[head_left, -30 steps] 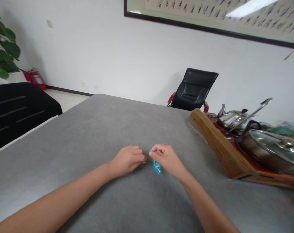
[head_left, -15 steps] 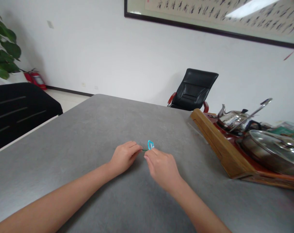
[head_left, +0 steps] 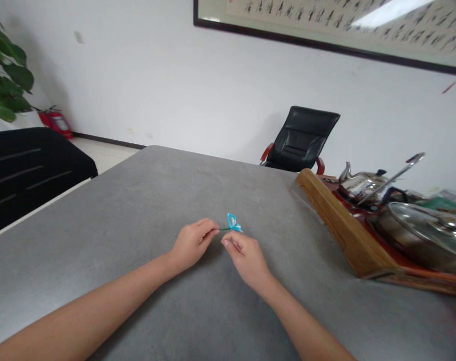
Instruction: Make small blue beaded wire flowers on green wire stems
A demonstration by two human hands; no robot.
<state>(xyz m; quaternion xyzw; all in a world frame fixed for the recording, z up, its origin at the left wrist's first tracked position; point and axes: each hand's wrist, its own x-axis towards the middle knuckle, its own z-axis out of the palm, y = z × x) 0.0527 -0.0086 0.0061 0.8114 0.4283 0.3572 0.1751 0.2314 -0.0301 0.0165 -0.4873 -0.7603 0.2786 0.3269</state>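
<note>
A small blue flower-like piece (head_left: 233, 223) with a clear or silvery middle sits at the end of a thin green stem (head_left: 224, 229). My left hand (head_left: 195, 242) pinches that stem over the grey table (head_left: 164, 185), and the stem's other end pokes out to the left of the hand. Just below the blue piece is my right hand (head_left: 247, 257), its thumb and fingertips drawn together. Whether anything is between those fingertips is too small to tell.
On the right, a wooden tea tray (head_left: 325, 220) holds a steel kettle (head_left: 363, 185) and a lidded pan (head_left: 423, 233). Beyond the table stands a black chair (head_left: 301, 135); another black chair (head_left: 36, 170) is at the left.
My right hand has shifted slightly down and left, off the blue piece, which now shows more fully. My left hand still pinches the stem in nearly the same place.
</note>
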